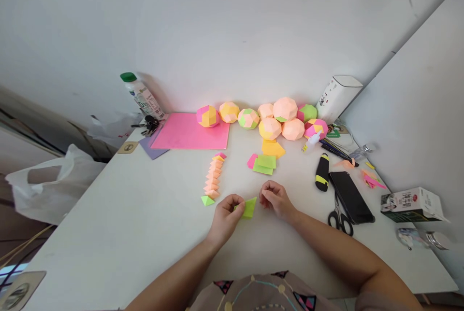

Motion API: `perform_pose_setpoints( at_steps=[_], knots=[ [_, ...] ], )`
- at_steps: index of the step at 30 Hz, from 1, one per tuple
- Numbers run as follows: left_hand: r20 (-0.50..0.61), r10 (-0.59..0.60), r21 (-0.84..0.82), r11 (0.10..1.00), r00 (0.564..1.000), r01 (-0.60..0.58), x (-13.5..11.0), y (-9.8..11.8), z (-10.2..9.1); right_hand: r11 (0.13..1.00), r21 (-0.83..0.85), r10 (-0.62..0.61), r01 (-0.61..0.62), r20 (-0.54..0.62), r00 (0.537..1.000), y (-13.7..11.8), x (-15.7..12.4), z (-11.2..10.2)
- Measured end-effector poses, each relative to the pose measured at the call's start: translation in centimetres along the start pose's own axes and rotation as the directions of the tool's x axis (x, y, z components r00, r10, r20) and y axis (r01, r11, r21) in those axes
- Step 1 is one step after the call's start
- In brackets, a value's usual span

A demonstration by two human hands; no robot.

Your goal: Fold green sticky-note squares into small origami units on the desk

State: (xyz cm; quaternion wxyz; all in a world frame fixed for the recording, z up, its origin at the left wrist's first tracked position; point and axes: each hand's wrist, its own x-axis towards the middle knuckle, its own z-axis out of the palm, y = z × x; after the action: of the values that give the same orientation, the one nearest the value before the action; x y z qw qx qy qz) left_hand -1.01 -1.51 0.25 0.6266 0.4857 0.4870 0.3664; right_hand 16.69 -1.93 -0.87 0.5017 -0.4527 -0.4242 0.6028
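My left hand [229,212] pinches a small green piece of paper [249,208] between thumb and fingers. Just to its right hovers my right hand [277,200], fingers curled in, apart from the paper, with nothing visible in them. Left of and beyond my hands, a row of folded paper pieces [213,176] overlaps in a line, mostly peach, with a green folded piece [208,200] at the near end. Beyond my right hand lie green paper squares [266,162], a pink paper piece [252,161] and orange paper [273,148].
Several faceted paper balls [284,109] line the wall, one by a pink sheet [188,132]. To the right are a box cutter [322,172], scissors [340,220], a phone [351,197] and a milk carton [413,204]. A bottle [147,99] and keys [150,125] stand back left.
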Motion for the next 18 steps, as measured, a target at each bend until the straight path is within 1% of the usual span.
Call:
perform_pose_setpoints(
  at_steps=[3,5,7,10,14,18],
  knots=[
    [-0.004,-0.016,-0.053,0.998,1.0,0.016,0.08,0.03,-0.01,1.0,-0.019,-0.003,0.005,0.087,0.996,0.0,-0.08,0.16],
    [0.017,-0.025,-0.071,0.997,1.0,0.026,0.1,0.01,0.07,0.996,-0.094,0.005,0.01,0.157,0.988,0.01,-0.23,0.33],
    [0.035,-0.031,-0.075,0.997,0.999,0.034,0.12,-0.05,0.17,0.985,-0.17,0.011,0.021,0.188,0.982,0.0,-0.34,0.45],
    [0.035,-0.022,-0.064,0.998,0.999,0.024,0.13,-0.17,0.21,0.982,-0.191,0.021,0.007,0.143,0.989,-0.05,-0.32,0.49],
    [-0.006,-0.005,-0.079,0.997,1.0,0.004,0.13,-0.21,0.0,0.996,-0.089,0.032,-0.029,0.033,0.999,0.08,-0.03,0.29],
    [-0.073,-0.004,-0.072,0.997,0.997,-0.001,0.12,0.13,-0.1,0.999,-0.029,0.039,-0.039,-0.013,0.999,0.4,0.2,0.07]
  ],
)
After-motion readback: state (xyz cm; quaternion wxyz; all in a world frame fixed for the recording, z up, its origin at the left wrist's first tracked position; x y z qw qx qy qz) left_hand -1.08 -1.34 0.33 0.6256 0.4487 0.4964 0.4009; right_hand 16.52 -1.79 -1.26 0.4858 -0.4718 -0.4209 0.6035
